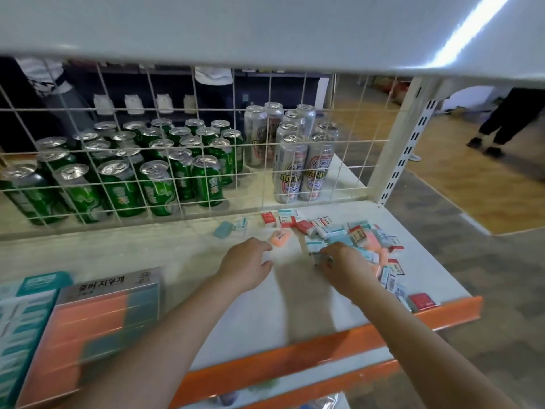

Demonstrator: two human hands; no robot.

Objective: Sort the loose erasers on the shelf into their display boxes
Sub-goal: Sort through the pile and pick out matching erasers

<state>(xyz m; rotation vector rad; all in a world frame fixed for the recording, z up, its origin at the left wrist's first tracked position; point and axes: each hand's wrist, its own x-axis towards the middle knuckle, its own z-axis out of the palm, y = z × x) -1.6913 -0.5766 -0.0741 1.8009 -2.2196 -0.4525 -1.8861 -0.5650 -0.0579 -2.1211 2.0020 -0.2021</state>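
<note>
A pile of loose erasers in red, teal, white and pink sleeves lies on the white shelf at the right. My right hand reaches into the pile's near edge with curled fingers; the blur hides whether it holds one. My left hand hovers, fingers relaxed, just short of a single orange eraser. A teal eraser lies further left. At the near left stands a display box filled with orange and teal erasers, and beside it a teal box.
A wire grid closes the shelf's back, with green cans and silver cans behind it. An orange rail edges the shelf front. Another shelf board hangs overhead. A person's legs stand far right on the floor.
</note>
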